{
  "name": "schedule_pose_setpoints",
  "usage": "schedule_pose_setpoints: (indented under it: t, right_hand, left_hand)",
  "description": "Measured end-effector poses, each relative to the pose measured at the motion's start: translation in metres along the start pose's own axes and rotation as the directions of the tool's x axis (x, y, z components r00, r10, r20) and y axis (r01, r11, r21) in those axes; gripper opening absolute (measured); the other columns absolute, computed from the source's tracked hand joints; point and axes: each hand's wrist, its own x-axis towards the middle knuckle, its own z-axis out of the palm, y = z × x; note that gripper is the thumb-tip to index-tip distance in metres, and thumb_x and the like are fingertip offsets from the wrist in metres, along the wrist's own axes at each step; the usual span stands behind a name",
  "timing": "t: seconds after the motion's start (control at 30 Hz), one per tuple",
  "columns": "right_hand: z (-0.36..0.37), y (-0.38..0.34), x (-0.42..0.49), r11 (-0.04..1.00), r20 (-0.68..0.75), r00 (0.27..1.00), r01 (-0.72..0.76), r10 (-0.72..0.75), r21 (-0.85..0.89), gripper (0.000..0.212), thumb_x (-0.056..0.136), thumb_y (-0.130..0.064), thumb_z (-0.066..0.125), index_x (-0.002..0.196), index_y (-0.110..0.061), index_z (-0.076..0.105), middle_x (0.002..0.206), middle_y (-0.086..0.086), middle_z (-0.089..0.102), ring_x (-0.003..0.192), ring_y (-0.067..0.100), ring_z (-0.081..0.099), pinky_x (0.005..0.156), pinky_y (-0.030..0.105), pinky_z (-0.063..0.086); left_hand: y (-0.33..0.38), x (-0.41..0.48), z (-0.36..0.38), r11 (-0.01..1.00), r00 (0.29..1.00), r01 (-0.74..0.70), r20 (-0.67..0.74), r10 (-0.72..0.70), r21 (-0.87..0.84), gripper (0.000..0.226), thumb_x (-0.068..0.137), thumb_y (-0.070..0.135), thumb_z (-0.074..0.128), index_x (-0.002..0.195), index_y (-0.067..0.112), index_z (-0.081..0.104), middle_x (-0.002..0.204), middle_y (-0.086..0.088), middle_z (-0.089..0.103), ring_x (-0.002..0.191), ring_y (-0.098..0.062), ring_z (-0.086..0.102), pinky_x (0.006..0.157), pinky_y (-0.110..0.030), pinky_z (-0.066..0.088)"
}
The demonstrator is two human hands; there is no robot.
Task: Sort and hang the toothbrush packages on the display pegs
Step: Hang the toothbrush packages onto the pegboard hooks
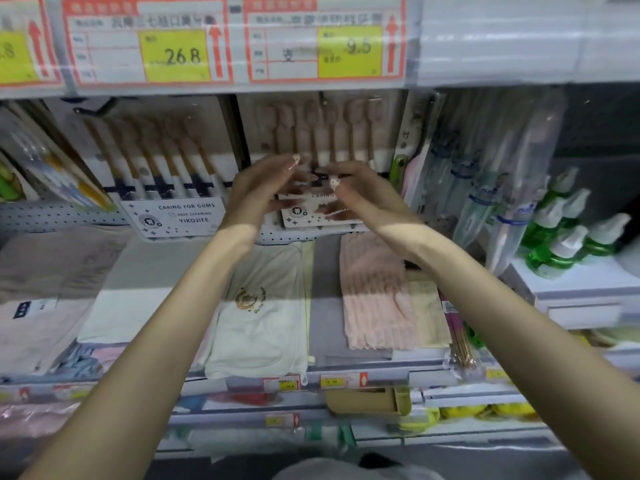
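Observation:
A pack of pink-and-white toothbrushes [325, 133] hangs at the centre of the pegboard. My left hand [266, 192] and my right hand [363, 202] are both raised in front of its lower card. The fingers lie loosely over the card with the thumbs lifted, and I see no firm grip. To its left hangs a similar pack with white-and-navy handles [166, 161], tilted, its card reading "CARING FOR GUMS". A dark peg [93, 109] sticks out above that pack. Clear sleeves of toothbrushes [485, 174] hang to the right.
Price labels [173, 46] line the shelf edge above. Folded towels [263, 306] and a pink cloth [374, 289] lie on the shelf below. Green bottles with white caps [568, 233] stand at the right. More packs [52, 161] lean at far left.

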Motion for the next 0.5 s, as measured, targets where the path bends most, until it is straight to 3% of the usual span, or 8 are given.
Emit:
schedule_pose_setpoints:
  t: [0.07, 0.13, 0.23, 0.3, 0.33, 0.4, 0.5]
  right_hand:
    - [-0.005, 0.007, -0.014, 1.000, -0.053, 0.999, 0.011, -0.010, 0.016, 0.030, 0.092, -0.035, 0.061, 0.117, -0.019, 0.056, 0.109, -0.001, 0.068, 0.092, 0.021, 0.070, 0.084, 0.031, 0.054]
    - [-0.011, 0.008, -0.029, 0.998, -0.123, 0.992, 0.022, -0.014, 0.061, 0.026, 0.091, -0.037, 0.063, 0.110, -0.021, 0.059, 0.102, -0.004, 0.070, 0.085, 0.017, 0.071, 0.081, 0.032, 0.055]
    - [-0.026, 0.009, -0.050, 0.996, -0.201, 0.979, 0.040, -0.023, 0.082, 0.025, 0.091, -0.039, 0.060, 0.108, -0.020, 0.061, 0.098, -0.004, 0.070, 0.085, 0.015, 0.069, 0.078, 0.029, 0.056]
    - [-0.041, 0.008, -0.061, 0.997, -0.243, 0.969, 0.054, -0.037, 0.061, 0.029, 0.085, -0.050, 0.061, 0.104, -0.028, 0.064, 0.101, -0.003, 0.071, 0.095, 0.018, 0.068, 0.086, 0.036, 0.055]
    - [-0.049, 0.006, -0.067, 0.996, -0.265, 0.963, 0.061, -0.043, 0.062, 0.034, 0.081, -0.055, 0.059, 0.103, -0.029, 0.064, 0.101, -0.002, 0.072, 0.096, 0.020, 0.068, 0.088, 0.039, 0.054]
    - [-0.065, 0.000, -0.078, 0.994, -0.282, 0.958, 0.081, -0.056, 0.078, 0.044, 0.079, -0.059, 0.058, 0.104, -0.024, 0.063, 0.094, -0.002, 0.073, 0.088, 0.019, 0.070, 0.082, 0.035, 0.056]
    - [-0.090, -0.013, -0.093, 0.988, -0.279, 0.956, 0.122, -0.093, 0.090, 0.066, 0.070, -0.073, 0.063, 0.105, -0.016, 0.061, 0.088, -0.001, 0.073, 0.079, 0.017, 0.071, 0.070, 0.025, 0.055]
  left_hand:
    - [0.002, -0.008, 0.013, 1.000, 1.000, 0.012, -0.007, -0.012, 0.001, 0.025, 0.089, 0.028, 0.060, 0.103, 0.008, 0.068, 0.086, -0.006, 0.073, 0.079, -0.021, 0.068, 0.073, -0.034, 0.057]
    - [0.007, -0.009, 0.033, 0.992, 0.994, 0.094, 0.045, -0.098, 0.079, 0.020, 0.097, 0.022, 0.052, 0.095, 0.009, 0.067, 0.073, -0.002, 0.072, 0.076, -0.020, 0.066, 0.073, -0.033, 0.055]
    - [0.022, -0.018, 0.057, 0.976, 0.950, 0.160, 0.244, -0.192, 0.145, 0.028, 0.102, 0.021, 0.040, 0.099, 0.006, 0.064, 0.060, 0.010, 0.068, 0.067, -0.007, 0.066, 0.074, -0.029, 0.054]
    - [0.025, -0.022, 0.078, 0.985, 0.958, 0.143, 0.236, -0.162, 0.095, 0.030, 0.101, 0.019, 0.043, 0.112, -0.001, 0.062, 0.071, 0.000, 0.068, 0.074, -0.015, 0.065, 0.077, -0.031, 0.053]
    - [0.024, -0.027, 0.087, 0.995, 0.976, 0.097, 0.192, -0.100, 0.024, 0.028, 0.098, 0.020, 0.049, 0.108, -0.002, 0.064, 0.080, -0.009, 0.068, 0.079, -0.024, 0.064, 0.077, -0.033, 0.053]
    - [0.019, -0.033, 0.099, 0.997, 0.989, 0.019, 0.148, -0.008, -0.070, 0.039, 0.084, 0.031, 0.062, 0.104, -0.002, 0.067, 0.096, -0.019, 0.069, 0.089, -0.034, 0.065, 0.081, -0.039, 0.054]
    - [0.022, -0.034, 0.122, 0.988, 0.985, -0.031, 0.161, 0.055, -0.152, 0.059, 0.071, 0.038, 0.060, 0.113, -0.004, 0.065, 0.103, -0.020, 0.069, 0.087, -0.030, 0.066, 0.074, -0.037, 0.055]
